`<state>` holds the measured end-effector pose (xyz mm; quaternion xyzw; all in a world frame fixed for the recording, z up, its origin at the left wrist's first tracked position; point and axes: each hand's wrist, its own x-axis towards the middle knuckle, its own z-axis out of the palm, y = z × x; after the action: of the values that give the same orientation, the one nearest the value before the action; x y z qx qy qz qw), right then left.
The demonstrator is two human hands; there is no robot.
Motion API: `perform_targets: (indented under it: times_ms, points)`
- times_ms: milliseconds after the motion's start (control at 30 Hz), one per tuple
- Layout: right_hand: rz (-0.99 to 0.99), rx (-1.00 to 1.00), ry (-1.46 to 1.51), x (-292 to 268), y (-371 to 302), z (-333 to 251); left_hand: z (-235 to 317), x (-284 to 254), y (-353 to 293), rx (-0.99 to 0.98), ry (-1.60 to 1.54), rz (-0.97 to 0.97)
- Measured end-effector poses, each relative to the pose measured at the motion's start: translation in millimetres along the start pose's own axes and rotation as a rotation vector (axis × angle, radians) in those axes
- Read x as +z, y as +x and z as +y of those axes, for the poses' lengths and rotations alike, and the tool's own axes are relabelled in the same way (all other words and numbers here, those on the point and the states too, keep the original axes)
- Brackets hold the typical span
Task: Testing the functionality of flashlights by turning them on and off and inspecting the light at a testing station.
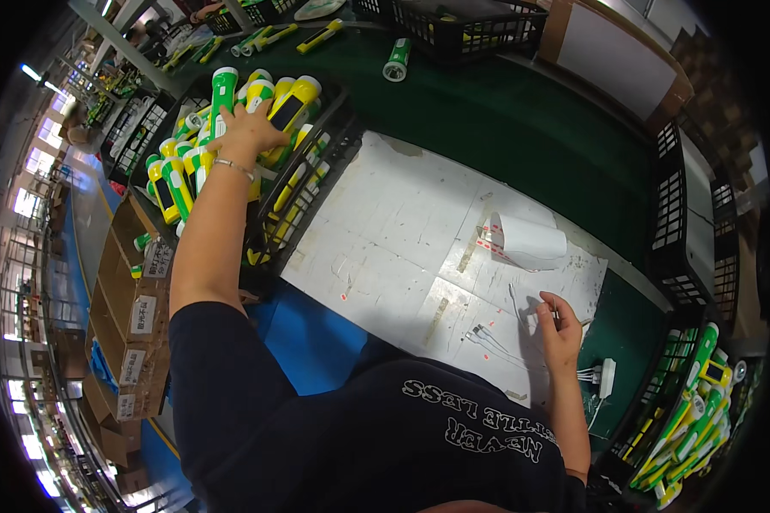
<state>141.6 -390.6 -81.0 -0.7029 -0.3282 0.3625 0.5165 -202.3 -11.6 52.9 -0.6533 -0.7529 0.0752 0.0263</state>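
The left hand [252, 135] was spread over green-and-yellow flashlights [222, 91] heaped in the left crate [340, 120]; none lay on the white mat [376, 222], so that batch seemed largely undone. The right hand [561, 336] curled beside white cables [481, 332]; neither grip could be told; a curled sheet [535, 242] obstructed the mat.
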Motion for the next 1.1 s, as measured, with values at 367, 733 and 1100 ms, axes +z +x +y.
perform_targets:
  times_ms: [367, 733, 1100]
  points:
    - [-0.023, -0.021, 0.025, 2, 2, 14, -85, 16, 49, 0.006, -0.204, 0.198]
    - [0.04, -0.018, -0.036, 11, -1, -3, -38, -2, 96, -0.407, -0.161, 0.242]
    - [0.024, -0.021, -0.021, 11, 7, 2, 19, 16, 148, -0.066, -0.321, 0.674]
